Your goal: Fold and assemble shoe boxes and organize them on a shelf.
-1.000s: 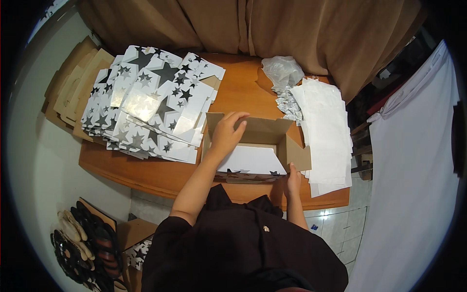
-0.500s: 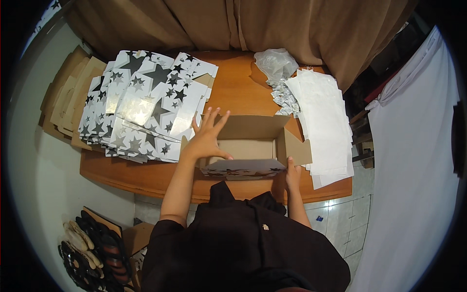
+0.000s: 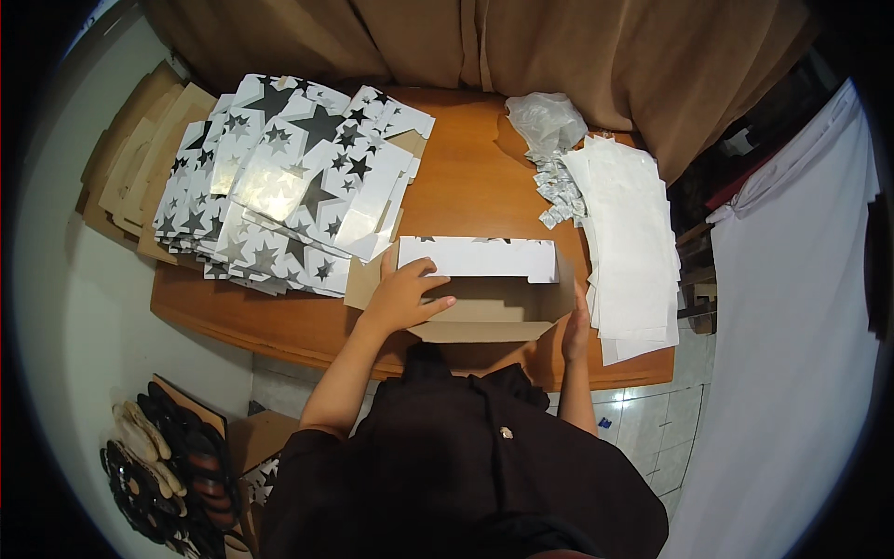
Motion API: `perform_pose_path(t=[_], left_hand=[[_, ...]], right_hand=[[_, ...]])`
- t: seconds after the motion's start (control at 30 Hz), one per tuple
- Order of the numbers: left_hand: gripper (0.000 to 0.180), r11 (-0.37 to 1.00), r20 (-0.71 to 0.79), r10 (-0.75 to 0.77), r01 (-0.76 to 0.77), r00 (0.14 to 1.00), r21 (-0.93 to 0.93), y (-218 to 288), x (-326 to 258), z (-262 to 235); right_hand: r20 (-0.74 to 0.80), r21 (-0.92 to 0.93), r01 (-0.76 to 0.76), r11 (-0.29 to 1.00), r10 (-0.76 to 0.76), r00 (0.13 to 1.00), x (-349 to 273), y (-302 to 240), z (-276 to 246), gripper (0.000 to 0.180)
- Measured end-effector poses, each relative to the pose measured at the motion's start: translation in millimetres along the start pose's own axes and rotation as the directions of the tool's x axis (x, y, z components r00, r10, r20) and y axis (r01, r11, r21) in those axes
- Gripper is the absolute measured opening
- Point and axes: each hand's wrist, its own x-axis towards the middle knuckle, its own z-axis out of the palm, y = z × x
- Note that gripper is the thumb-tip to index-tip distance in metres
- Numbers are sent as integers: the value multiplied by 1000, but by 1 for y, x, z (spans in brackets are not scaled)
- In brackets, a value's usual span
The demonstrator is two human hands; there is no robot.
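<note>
A cardboard box (image 3: 484, 331) stands open at the top near the table's front edge, with plain brown inner walls. Along its far side a white flap with star print (image 3: 480, 258) is folded over. A brown side flap sticks out at its left end. My left hand (image 3: 402, 293) grips the left end, thumb and fingers parted and reaching over the opening. On the opposite end, my right hand (image 3: 577, 326) lies upright along the wall, so the box is held between both hands. Part of the right hand's fingers is hidden.
Flat star-printed cardboard sheets (image 3: 279, 186) are piled at the left, beside brown cardboard pieces (image 3: 140, 154). To the right lie white paper sheets (image 3: 633, 242), small silvery packets (image 3: 561, 197) and a clear plastic bag (image 3: 545, 121). Sandals (image 3: 177, 466) sit low at the left.
The box has been turned: the printed side that faced me is gone from the near side, and a printed flap now shows at the far side. Both hands stay at its ends.
</note>
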Motion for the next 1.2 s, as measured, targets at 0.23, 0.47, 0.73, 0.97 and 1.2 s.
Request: perform_pose_path(t=[0.23, 0.47, 0.73, 0.97, 1.2], left_hand=[[29, 999, -31, 32, -30, 999, 38, 0, 7, 0], [17, 948, -354, 313, -264, 881, 180, 29, 10, -54], [25, 991, -606, 3, 77, 795, 106, -5, -1, -91], [55, 939, -345, -340, 298, 875, -169, -35, -13, -50], [110, 849, 25, -456, 443, 890, -288, -35, 1, 12]], right_hand=[[276, -557, -79, 827, 274, 921, 24, -48, 2, 27], [379, -787, 96, 610, 355, 855, 35, -80, 3, 29], [504, -854, 371, 364, 407, 762, 52, -93, 11, 27], [502, -619, 120, 777, 273, 821, 48, -67, 7, 28], [293, 20, -198, 980, 184, 938, 3, -40, -2, 42]])
